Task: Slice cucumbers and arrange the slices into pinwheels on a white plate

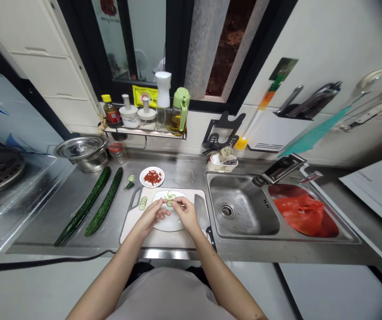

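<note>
Over a white plate on the cutting board, my two hands almost meet. My right hand pinches a thin cucumber slice at its fingertips. Close to the same slice, my left hand has its fingers loosely curled and apart; whether it touches the slice is hard to see. A few more cucumber slices lie at the plate's far side. A row of overlapping slices rests on the board's left part. On the board's right side lies a kitchen knife, its black handle towards me.
Two whole cucumbers lie left of the board. Behind it are cucumber ends and a small plate of chopped red pieces. A sink is at right, with a red plastic bag. A lidded steel pot stands back left.
</note>
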A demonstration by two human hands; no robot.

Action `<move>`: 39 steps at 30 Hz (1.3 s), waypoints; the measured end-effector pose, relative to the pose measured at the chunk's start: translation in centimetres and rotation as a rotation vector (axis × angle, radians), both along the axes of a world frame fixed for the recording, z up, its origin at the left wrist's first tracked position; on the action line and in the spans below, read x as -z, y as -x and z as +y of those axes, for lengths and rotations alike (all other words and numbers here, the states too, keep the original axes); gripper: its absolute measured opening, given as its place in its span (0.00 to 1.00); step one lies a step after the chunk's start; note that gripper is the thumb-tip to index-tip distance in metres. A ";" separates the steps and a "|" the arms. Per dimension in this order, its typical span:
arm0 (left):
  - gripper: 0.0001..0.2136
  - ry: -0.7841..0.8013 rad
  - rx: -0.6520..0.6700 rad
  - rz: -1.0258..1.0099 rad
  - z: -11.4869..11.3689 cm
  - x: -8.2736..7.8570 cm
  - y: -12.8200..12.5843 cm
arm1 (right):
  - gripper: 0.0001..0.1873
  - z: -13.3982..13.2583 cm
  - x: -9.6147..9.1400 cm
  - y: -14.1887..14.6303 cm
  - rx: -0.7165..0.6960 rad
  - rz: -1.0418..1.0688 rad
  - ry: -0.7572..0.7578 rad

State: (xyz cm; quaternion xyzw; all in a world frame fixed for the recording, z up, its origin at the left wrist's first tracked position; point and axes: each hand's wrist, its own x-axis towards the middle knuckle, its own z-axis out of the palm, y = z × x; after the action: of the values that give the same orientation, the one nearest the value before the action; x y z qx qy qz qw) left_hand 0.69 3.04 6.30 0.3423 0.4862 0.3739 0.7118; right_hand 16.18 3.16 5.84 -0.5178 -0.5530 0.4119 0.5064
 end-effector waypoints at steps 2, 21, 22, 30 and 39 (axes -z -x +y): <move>0.22 0.087 0.014 -0.125 -0.2 -0.1 -0.3 | 0.12 -0.1 0.0 0.0 0.001 -0.002 -0.015; 0.27 -0.015 -0.072 -0.064 -0.3 -2.7 -0.3 | 0.05 -1.6 -1.1 -1.0 -0.052 -0.337 -0.325; 0.26 -0.061 -0.078 -0.034 -0.3 -2.8 -0.3 | 0.05 -1.7 -1.2 -1.0 -0.061 -0.347 -0.337; 0.24 -0.351 -0.020 0.179 -0.6 -3.0 -0.1 | 0.08 -1.7 -2.2 -1.5 -0.198 -0.539 -0.385; 0.21 -0.566 -0.016 0.372 -1.0 -2.6 0.0 | 0.07 -1.5 -2.3 -1.2 -0.250 -0.459 -0.333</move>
State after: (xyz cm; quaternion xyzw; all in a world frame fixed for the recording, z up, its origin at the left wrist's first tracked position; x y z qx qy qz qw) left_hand 0.67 2.04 8.92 0.5847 0.4874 0.4309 0.4847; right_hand 17.41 1.70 8.11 -0.4352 -0.7722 0.2472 0.3915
